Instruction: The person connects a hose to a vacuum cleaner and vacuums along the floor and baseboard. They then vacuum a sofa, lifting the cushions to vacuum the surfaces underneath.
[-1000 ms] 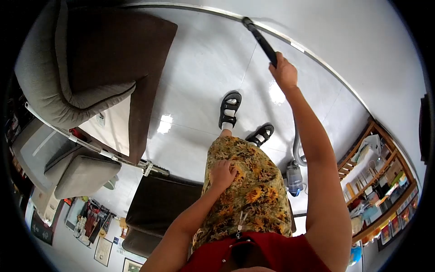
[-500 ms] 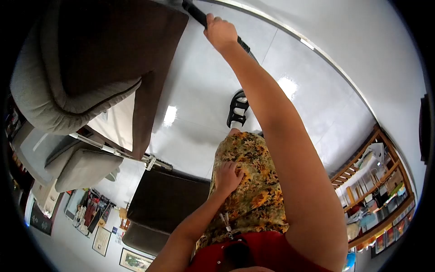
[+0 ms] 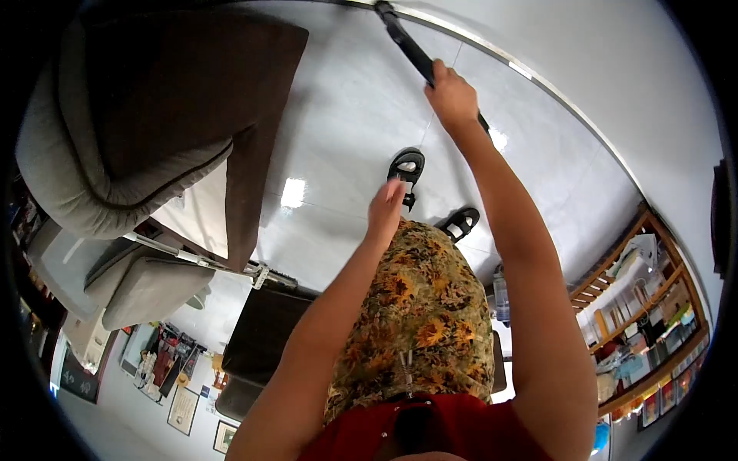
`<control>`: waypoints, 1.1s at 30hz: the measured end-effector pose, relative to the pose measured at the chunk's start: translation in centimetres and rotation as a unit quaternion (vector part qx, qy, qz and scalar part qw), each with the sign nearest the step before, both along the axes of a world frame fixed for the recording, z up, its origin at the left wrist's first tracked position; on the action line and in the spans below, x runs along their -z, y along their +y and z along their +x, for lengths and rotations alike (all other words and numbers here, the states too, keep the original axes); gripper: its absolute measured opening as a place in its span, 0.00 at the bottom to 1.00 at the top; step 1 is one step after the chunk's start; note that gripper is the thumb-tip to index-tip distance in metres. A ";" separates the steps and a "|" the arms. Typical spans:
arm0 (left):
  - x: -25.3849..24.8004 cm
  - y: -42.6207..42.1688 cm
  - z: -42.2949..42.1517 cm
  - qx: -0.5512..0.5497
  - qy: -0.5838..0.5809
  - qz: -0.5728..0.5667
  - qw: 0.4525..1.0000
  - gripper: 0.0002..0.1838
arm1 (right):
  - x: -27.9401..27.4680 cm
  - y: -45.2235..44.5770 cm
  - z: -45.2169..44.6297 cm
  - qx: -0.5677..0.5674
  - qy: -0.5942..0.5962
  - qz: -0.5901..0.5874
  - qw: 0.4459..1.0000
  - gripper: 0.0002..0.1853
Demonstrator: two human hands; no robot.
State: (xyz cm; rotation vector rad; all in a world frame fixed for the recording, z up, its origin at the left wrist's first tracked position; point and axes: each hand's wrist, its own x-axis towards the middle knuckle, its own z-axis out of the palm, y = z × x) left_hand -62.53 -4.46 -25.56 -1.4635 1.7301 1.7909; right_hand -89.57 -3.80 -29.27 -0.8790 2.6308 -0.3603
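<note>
My right hand (image 3: 453,98) is wrapped round a black vacuum cleaner wand (image 3: 412,52). The wand slants up and left across the floor. Its far end reaches the foot of the wall, and its near end passes behind my forearm. My left hand (image 3: 387,206) is slightly blurred and held over the floor in front of my knees, with fingers loosely stretched and nothing visible in them. It overlaps one black sandal (image 3: 407,163) on my foot; the other sandal (image 3: 462,223) shows beside my right forearm.
A dark brown covered sofa or bed (image 3: 200,69) with a grey cushioned edge stands at the left. A white wall (image 3: 584,54) with a baseboard runs along the top and right. At the right is a wooden shelf (image 3: 653,300) with many items. A dark padded seat (image 3: 269,330) is at lower left.
My right hand has moved right and down with the wand, whose end shifted right along the wall. My left hand has lifted off my thigh and moved forward. A second sandal has come into view.
</note>
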 end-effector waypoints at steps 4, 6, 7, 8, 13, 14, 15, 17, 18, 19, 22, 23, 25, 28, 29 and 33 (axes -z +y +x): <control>4.0 -2.6 -11.4 -0.048 0.102 0.027 0.993 0.37 | -0.9 3.0 2.3 0.058 0.002 0.001 0.998 0.15; 4.0 -3.2 -16.0 -0.078 0.046 0.079 0.993 0.42 | -1.3 2.8 4.0 0.079 0.017 -0.009 0.997 0.13; 4.2 -3.7 -17.8 -0.117 0.082 0.169 0.975 0.39 | -1.2 2.5 4.6 0.058 0.034 -0.009 0.998 0.11; 3.4 -3.7 -19.1 -0.229 0.113 0.241 0.936 0.32 | -0.9 2.2 5.1 0.038 0.050 -0.009 0.998 0.09; 5.2 -8.4 -19.4 -0.327 0.069 0.179 0.925 0.18 | 1.1 -0.1 5.3 -0.038 -0.037 -0.102 0.993 0.10; 6.2 -9.6 -18.9 -0.317 0.067 0.173 0.930 0.20 | 1.4 -0.3 5.5 -0.049 -0.081 -0.140 0.986 0.12; 6.1 -10.2 -18.7 -0.328 0.047 0.136 0.934 0.20 | 1.1 -0.3 5.7 -0.032 -0.143 -0.203 0.968 0.24; 5.8 -11.3 -19.3 -0.359 0.024 0.076 0.930 0.22 | 1.6 0.4 6.0 -0.030 -0.189 -0.248 0.949 0.32; 6.2 -11.7 -19.5 -0.380 0.015 0.053 0.924 0.22 | 2.0 1.0 6.1 -0.029 -0.215 -0.269 0.938 0.36; 8.4 -13.0 -19.0 -0.393 0.055 0.073 0.915 0.24 | 1.6 2.0 6.2 0.008 -0.295 -0.263 0.919 0.44; 11.7 -16.0 -18.4 -0.439 0.069 0.064 0.893 0.22 | 5.0 5.8 7.6 0.025 -0.339 -0.142 0.930 0.45; 12.2 -16.4 -18.2 -0.438 0.070 0.058 0.894 0.22 | 6.3 7.0 7.8 0.036 -0.386 -0.147 0.910 0.43; 13.2 -17.0 -17.8 -0.437 0.074 0.045 0.895 0.21 | 7.2 7.8 7.9 0.008 -0.383 -0.138 0.913 0.41; 14.8 -17.7 -17.8 -0.398 0.113 0.139 0.900 0.20 | 8.0 7.7 7.9 0.012 -0.317 -0.105 0.943 0.38; 15.0 -17.5 -18.3 -0.394 0.116 0.111 0.905 0.21 | 8.0 7.7 7.9 0.022 -0.285 -0.089 0.954 0.37; 18.2 -17.0 -20.2 -0.350 0.019 0.027 0.936 0.14 | 9.7 8.8 7.1 0.037 -0.117 -0.082 0.989 0.33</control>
